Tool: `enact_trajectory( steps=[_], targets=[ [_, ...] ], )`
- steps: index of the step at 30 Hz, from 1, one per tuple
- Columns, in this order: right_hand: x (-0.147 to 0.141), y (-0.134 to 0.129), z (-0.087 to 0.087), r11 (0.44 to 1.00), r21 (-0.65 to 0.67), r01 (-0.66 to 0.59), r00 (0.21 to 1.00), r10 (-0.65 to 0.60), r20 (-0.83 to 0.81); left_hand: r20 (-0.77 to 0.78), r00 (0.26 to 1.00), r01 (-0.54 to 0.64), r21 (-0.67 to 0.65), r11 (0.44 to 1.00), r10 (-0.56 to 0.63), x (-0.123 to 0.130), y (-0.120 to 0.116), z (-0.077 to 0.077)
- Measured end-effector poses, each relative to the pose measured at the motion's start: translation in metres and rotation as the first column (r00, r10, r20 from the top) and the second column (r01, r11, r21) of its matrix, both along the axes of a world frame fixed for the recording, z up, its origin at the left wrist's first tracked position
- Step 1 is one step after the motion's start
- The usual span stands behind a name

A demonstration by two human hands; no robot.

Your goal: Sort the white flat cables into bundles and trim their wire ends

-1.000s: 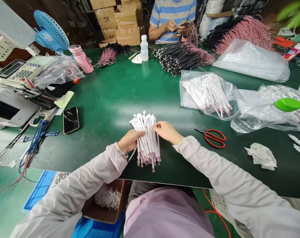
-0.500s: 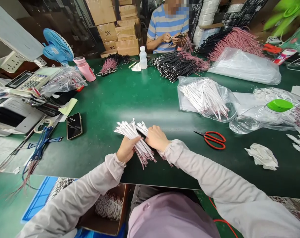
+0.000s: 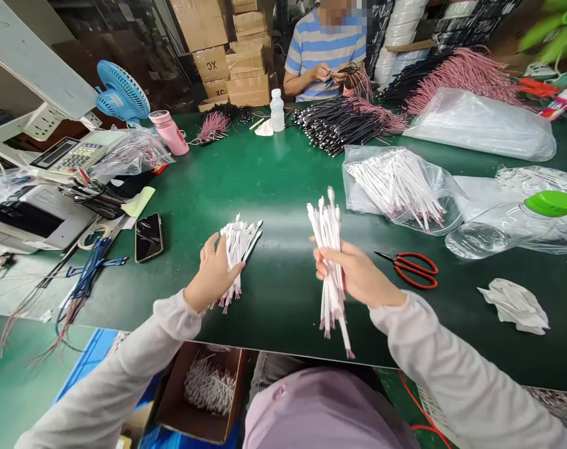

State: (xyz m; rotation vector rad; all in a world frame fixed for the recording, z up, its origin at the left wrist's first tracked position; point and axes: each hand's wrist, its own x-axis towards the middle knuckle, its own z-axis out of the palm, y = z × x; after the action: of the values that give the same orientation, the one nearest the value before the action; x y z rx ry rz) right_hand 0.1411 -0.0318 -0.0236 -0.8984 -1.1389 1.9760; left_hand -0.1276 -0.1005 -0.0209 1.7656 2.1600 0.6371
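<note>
My right hand [image 3: 358,272] is wrapped round a bundle of white-sleeved wires [image 3: 330,237], raised off the table. Pinkish bare ends point down from it, and one wire hangs lower than the others. My left hand [image 3: 213,271] is open, thumb and fingers apart, against the left side of a second pile of white-sleeved wires [image 3: 240,240] on the table. Part of that pile is hidden behind the hand. Red-handled scissors [image 3: 416,270] lie just right of my right hand.
A green table [image 3: 274,181] carries a phone [image 3: 149,237], a bagged heap of white wires [image 3: 395,184], a clear bottle with green lid [image 3: 503,227] and crumpled tissue [image 3: 514,305]. Black wires [image 3: 337,125] lie before a person [image 3: 327,50] opposite. A carton of wires [image 3: 171,405] stands below.
My hands have moved apart. The right hand has lifted a bundle of wires and gone right; the left has let go of its bundle, which now lies on the table.
</note>
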Motion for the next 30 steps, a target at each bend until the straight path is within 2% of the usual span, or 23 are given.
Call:
enact_trajectory(
  steps=[2,3,5,6,7,8,9,11,12,13,15,16,17,18,19,20,21,23,24,26,27,28,30],
  targets=[
    [0.000,-0.029,-0.005,0.988,-0.153,-0.015,0.981,-0.015,-0.194,0.331,0.941,0.092,-0.050,0.995,-0.070,0.031,-0.020,0.006],
    [-0.001,-0.045,-0.009,0.977,-0.204,-0.058,0.969,0.006,-0.248,0.572,0.814,0.204,-0.116,0.972,-0.102,0.050,-0.029,0.006],
    [-0.004,-0.078,-0.019,0.938,-0.278,-0.205,0.939,0.108,-0.325,0.909,0.416,0.417,-0.167,0.894,-0.025,0.086,-0.048,-0.003],
    [-0.004,-0.094,-0.024,0.911,-0.302,-0.280,0.923,0.170,-0.345,0.966,0.251,0.464,-0.183,0.867,0.070,0.102,-0.057,-0.009],
    [-0.002,-0.108,-0.029,0.886,-0.320,-0.336,0.909,0.216,-0.357,0.978,0.139,0.475,-0.204,0.856,0.156,0.116,-0.065,-0.016],
    [0.001,-0.121,-0.032,0.862,-0.341,-0.375,0.899,0.249,-0.360,0.979,0.076,0.494,-0.203,0.845,0.191,0.127,-0.073,-0.023],
    [0.007,-0.131,-0.035,0.839,-0.365,-0.403,0.891,0.269,-0.366,0.972,0.070,0.526,-0.226,0.820,0.223,0.135,-0.079,-0.028],
    [0.022,-0.142,-0.036,0.811,-0.382,-0.444,0.875,0.301,-0.379,0.959,0.121,0.595,-0.277,0.755,0.257,0.145,-0.089,-0.032],
    [0.031,-0.143,-0.036,0.806,-0.358,-0.471,0.864,0.340,-0.370,0.955,0.144,0.597,-0.292,0.747,0.259,0.148,-0.091,-0.032],
    [0.040,-0.140,-0.035,0.816,-0.302,-0.494,0.856,0.394,-0.334,0.957,0.141,0.565,-0.288,0.773,0.253,0.149,-0.091,-0.031],
    [0.055,-0.126,-0.036,0.880,-0.116,-0.460,0.886,0.448,-0.117,0.975,0.096,0.386,-0.222,0.895,0.201,0.149,-0.086,-0.024],
    [0.060,-0.118,-0.038,0.921,0.003,-0.389,0.920,0.388,0.059,0.984,0.075,0.263,-0.176,0.949,0.162,0.148,-0.081,-0.020],
    [0.063,-0.110,-0.041,0.949,0.144,-0.280,0.940,0.241,0.241,0.991,0.067,0.141,-0.126,0.982,0.117,0.145,-0.076,-0.016],
    [0.064,-0.103,-0.045,0.937,0.302,-0.175,0.921,0.047,0.387,0.994,0.070,0.043,-0.083,0.996,0.080,0.142,-0.072,-0.012],
    [0.064,-0.098,-0.049,0.888,0.440,-0.133,0.876,-0.103,0.472,0.996,0.078,-0.021,-0.051,0.998,0.053,0.139,-0.068,-0.009],
    [0.064,-0.095,-0.053,0.834,0.524,-0.175,0.844,-0.148,0.516,0.996,0.085,-0.051,-0.035,0.998,0.039,0.136,-0.067,-0.008],
    [0.063,-0.092,-0.055,0.790,0.549,-0.273,0.839,-0.084,0.538,0.996,0.081,-0.048,-0.030,0.998,0.034,0.135,-0.067,-0.008],
    [0.062,-0.086,-0.055,0.772,0.497,-0.397,0.859,0.122,0.498,0.997,0.052,0.034,-0.062,0.998,0.060,0.140,-0.072,-0.012],
    [0.062,-0.082,-0.052,0.813,0.466,-0.350,0.894,0.141,0.426,0.996,0.022,0.092,-0.085,0.992,0.083,0.145,-0.077,-0.017],
    [0.060,-0.066,-0.043,0.919,0.388,-0.065,0.967,-0.039,0.253,0.989,-0.058,0.208,-0.121,0.971,0.136,0.159,-0.087,-0.029],
    [0.058,-0.057,-0.038,0.940,0.338,0.047,0.978,-0.112,0.174,0.981,-0.105,0.270,-0.127,0.954,0.160,0.167,-0.091,-0.035],
    [0.055,-0.047,-0.033,0.959,0.278,0.053,0.989,-0.089,0.118,0.971,-0.152,0.332,-0.126,0.935,0.185,0.174,-0.095,-0.040],
    [0.045,-0.031,-0.024,0.974,0.193,-0.117,0.993,0.115,0.024,0.937,-0.250,0.434,-0.116,0.894,0.243,0.182,-0.102,-0.049]
  ],
)
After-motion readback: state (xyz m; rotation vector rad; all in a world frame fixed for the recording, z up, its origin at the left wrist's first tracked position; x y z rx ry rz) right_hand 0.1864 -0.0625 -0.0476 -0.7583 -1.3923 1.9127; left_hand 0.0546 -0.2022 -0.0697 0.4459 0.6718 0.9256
